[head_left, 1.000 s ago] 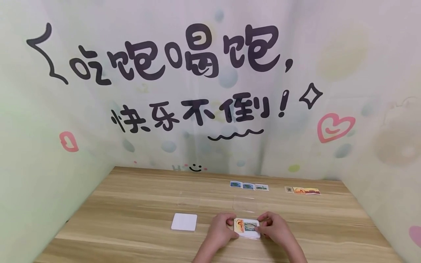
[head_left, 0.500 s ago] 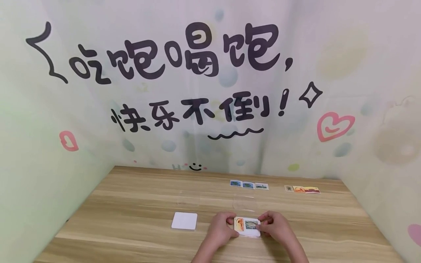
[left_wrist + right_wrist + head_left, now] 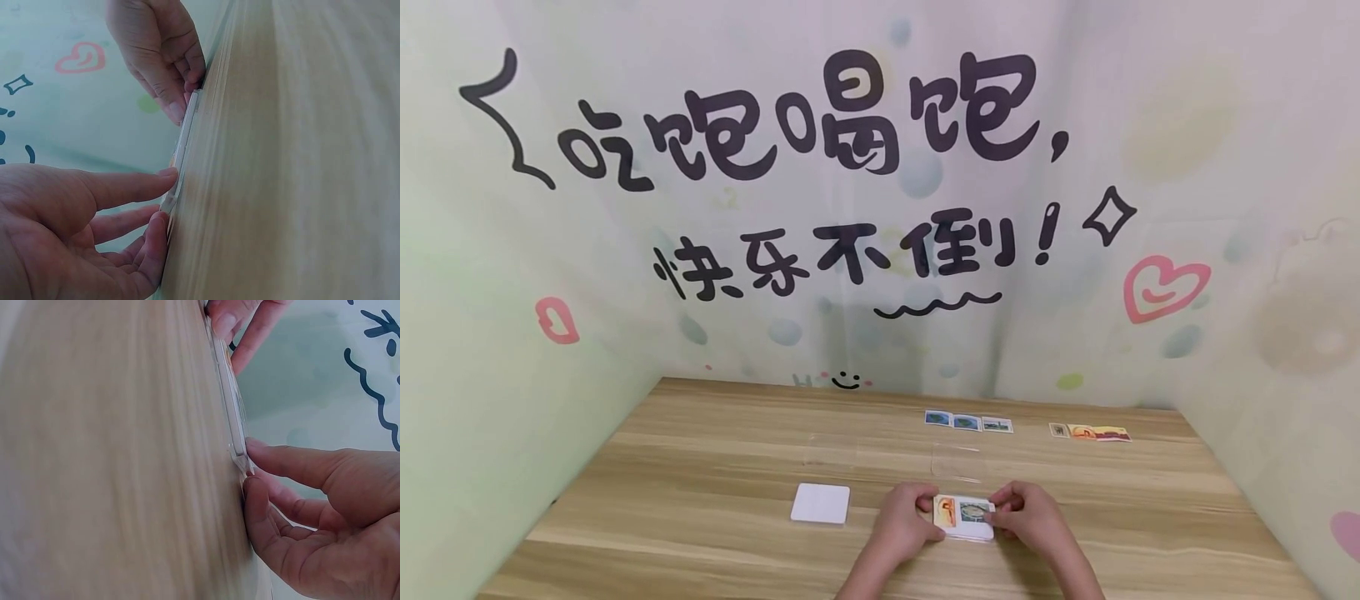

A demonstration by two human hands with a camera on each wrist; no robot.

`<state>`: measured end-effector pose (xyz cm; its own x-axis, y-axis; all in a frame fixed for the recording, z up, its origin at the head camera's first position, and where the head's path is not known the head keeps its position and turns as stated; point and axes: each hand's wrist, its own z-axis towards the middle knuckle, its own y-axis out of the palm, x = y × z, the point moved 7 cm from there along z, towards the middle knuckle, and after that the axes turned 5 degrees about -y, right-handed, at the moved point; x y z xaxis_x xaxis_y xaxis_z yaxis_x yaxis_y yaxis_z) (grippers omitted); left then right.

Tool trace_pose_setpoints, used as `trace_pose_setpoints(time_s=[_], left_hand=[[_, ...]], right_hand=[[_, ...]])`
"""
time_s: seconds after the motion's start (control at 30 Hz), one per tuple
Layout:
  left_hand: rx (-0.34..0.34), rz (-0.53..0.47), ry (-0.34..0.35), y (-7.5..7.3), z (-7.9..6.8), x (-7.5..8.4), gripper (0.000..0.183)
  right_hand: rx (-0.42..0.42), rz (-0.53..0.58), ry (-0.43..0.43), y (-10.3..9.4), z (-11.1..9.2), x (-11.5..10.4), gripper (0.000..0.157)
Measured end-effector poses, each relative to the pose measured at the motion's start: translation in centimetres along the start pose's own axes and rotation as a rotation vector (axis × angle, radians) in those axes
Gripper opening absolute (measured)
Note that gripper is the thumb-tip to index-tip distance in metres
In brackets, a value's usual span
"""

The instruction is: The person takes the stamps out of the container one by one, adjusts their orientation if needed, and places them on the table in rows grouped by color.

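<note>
A white card (image 3: 976,531) with a clear plastic edge lies near the table's front. On top of it sit an orange stamp (image 3: 946,512) at the left and a green stamp (image 3: 972,511) to its right. My left hand (image 3: 908,522) grips the card's left edge, thumb at the near corner and fingers at the far one. At the other edge my right hand (image 3: 1028,521) pinches the card, its thumb tip over the green stamp's right side. In the right wrist view, the card (image 3: 230,400) shows edge-on, close over the tabletop, with the right thumb on its upper face.
A white square block (image 3: 820,504) lies left of the hands. Two clear plastic pieces (image 3: 958,462) are on the wooden table (image 3: 700,500) behind. Three bluish stamps (image 3: 967,422) and a row of orange and brown stamps (image 3: 1090,432) lie near the back wall.
The green stamp has shifted slightly right, widening the gap to the orange stamp. Both hands keep their places on the card.
</note>
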<state>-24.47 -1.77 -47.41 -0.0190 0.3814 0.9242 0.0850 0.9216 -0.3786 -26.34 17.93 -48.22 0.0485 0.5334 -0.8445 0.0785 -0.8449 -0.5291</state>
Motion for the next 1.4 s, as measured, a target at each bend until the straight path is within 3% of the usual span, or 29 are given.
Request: trace_pose_setpoints(time_s=[1.4], left_hand=[[-0.016,-0.003,-0.022,0.07,0.07,-0.03,0.052]], right_hand=[[-0.021,0.022,-0.045,-0.45,-0.16,-0.22,0.018]])
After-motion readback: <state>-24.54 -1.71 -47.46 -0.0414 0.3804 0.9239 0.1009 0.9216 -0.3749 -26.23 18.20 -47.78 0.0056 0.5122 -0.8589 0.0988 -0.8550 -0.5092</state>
